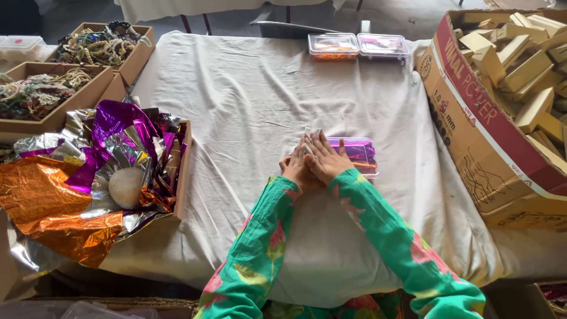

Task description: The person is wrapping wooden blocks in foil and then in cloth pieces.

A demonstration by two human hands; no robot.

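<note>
A cloth-covered table occupies the middle, and both hands are placed together near its centre, the right hand laid over the left hand, with a flat lidded box touching them on the right. Two further lidded boxes are set side by side at the far edge, well apart from the hands. To the left, a tray of crumpled foil with a round ball resting in it is positioned, two trays of beads lie behind it, and a large carton of wooden blocks stands at the right.
</note>
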